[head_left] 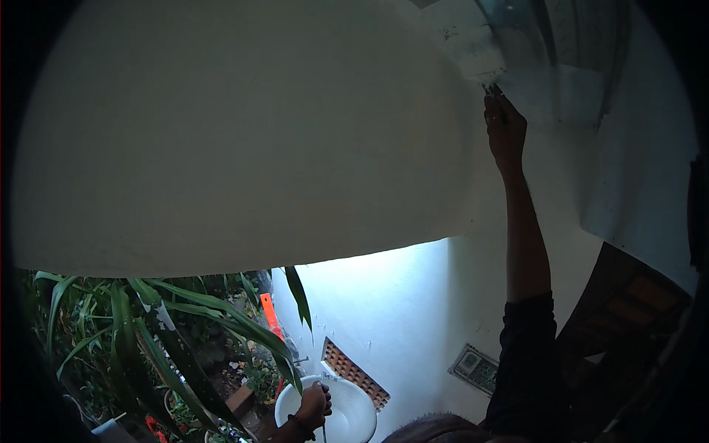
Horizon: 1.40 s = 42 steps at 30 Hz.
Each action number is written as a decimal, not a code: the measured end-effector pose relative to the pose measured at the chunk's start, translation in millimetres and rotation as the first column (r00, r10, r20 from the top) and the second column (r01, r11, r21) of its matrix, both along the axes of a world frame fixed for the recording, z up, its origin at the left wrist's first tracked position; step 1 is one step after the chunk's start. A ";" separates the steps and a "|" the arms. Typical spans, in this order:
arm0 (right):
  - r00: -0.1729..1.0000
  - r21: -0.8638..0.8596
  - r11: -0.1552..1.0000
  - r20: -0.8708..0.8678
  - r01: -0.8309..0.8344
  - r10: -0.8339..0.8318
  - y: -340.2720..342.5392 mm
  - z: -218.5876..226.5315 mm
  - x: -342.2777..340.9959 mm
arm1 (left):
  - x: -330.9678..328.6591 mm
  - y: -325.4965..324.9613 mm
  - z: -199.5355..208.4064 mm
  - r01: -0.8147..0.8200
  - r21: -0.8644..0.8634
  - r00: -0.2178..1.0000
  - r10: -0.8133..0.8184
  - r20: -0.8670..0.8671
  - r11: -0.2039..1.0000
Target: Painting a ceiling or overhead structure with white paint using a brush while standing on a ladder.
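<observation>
My right arm, in a dark sleeve, stretches up to the pale wall [258, 148] at the upper right. My right hand [507, 136] is closed, its fingertips at a whitish, dark-specked patch [476, 55] on the surface. Whatever is in its grip is too dark to name. Low in the view, my left hand [315, 404] is closed in front of a white basin [362, 413]. A thin stem shows below the left fist, but its kind is unclear.
Long-leaved plants [118, 347] crowd the lower left, with an orange strip [270, 314] beside them. Past the basin is a brick lattice vent [354, 373] in the wall. A patterned plaque [475, 369] hangs near my right sleeve. Dark wooden framing [635, 295] stands at right.
</observation>
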State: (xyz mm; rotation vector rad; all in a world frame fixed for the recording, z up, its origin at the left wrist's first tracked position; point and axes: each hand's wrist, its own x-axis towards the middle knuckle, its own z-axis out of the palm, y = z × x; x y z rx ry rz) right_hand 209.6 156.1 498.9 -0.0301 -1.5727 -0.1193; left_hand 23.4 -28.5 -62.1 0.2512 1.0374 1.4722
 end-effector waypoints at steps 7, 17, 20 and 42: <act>0.996 0.011 0.998 -0.062 -0.070 0.070 -6.7 -23.3 -9.3 | -2.2 0.9 -7.4 -0.012 0.012 0.999 0.011 0.034 1.000; 0.996 0.134 0.989 0.059 0.058 -0.066 -20.1 13.0 -44.9 | -2.3 -1.5 -6.6 -0.010 0.012 0.999 0.010 0.044 1.000; 0.998 0.062 0.996 0.007 -0.056 0.056 15.2 12.7 -20.3 | -2.8 -1.4 -5.7 -0.006 0.016 0.999 0.005 0.050 1.000; 0.995 0.102 0.990 0.017 0.095 -0.097 25.5 22.3 -2.2 | -1.6 -3.6 -4.4 -0.005 0.001 0.999 0.005 0.046 1.000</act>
